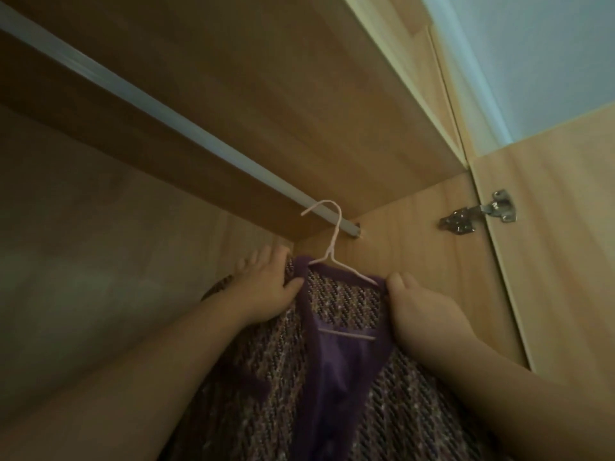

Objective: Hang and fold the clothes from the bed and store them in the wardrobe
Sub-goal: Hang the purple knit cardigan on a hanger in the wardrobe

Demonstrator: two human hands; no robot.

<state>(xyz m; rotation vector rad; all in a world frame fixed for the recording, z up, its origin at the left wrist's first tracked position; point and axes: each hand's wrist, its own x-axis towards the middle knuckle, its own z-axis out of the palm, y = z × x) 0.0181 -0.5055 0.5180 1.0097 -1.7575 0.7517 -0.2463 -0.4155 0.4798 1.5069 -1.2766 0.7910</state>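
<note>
Here, one jacket (339, 304) on one hanger (327, 251); left hand (266, 287), right hand (419, 311) gripping it

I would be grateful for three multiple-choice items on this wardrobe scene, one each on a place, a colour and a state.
1. Where does the thin pale wire hanger hook?
A) on the silver door hinge
B) over the pale metal rail, near its right end
C) on the person's wrist

2. What colour is the trim of the woven tweed jacket?
A) green
B) yellow
C) purple

3. What are the left hand and right hand doing?
A) both grip the jacket's shoulders
B) both hang idle
C) one holds the rail

Key: 1 B, the hook curves over the rail beside its end bracket; 2 C, a purple band edges the front opening; 3 A, fingers curl over the fabric either side of the hanger.
</note>
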